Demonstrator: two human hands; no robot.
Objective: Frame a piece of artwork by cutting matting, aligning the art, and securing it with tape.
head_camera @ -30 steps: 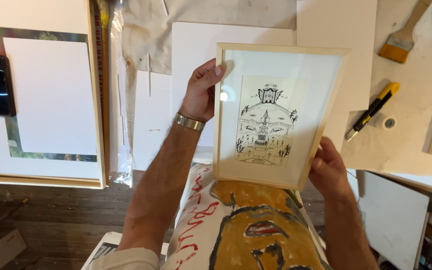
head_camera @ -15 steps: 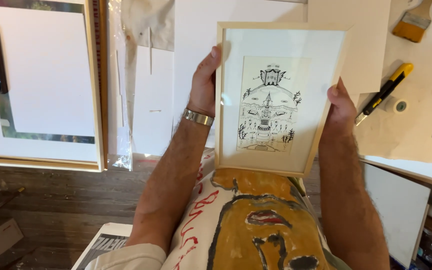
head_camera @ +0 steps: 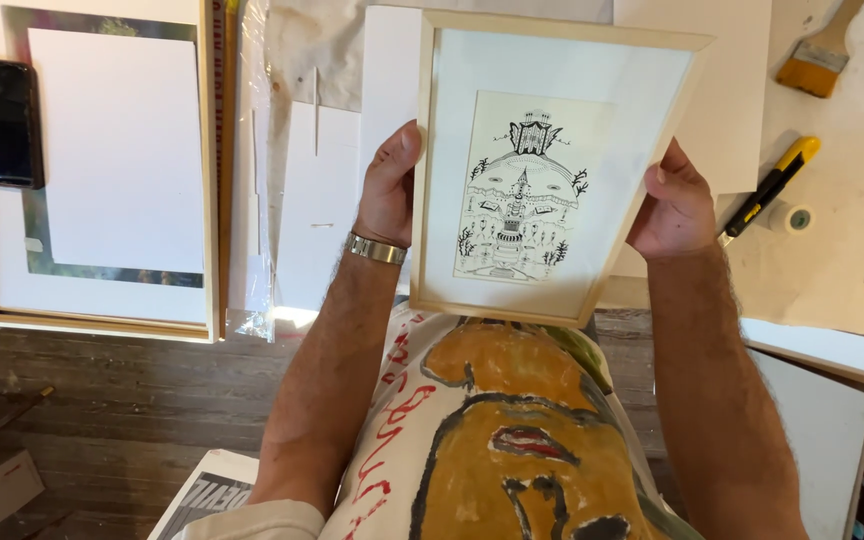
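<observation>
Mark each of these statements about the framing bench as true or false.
1. Both hands hold the framed drawing, the left hand on its left edge and the right hand on its right edge. True.
2. The frame holds a colour photograph. False: it holds a black ink drawing on pale paper.
3. A dark phone lies on the larger frame at left. True.
4. The yellow utility knife is in the right hand. False: it lies on the bench, beside that hand.
5. The brush has red bristles. False: they are yellow.
</observation>
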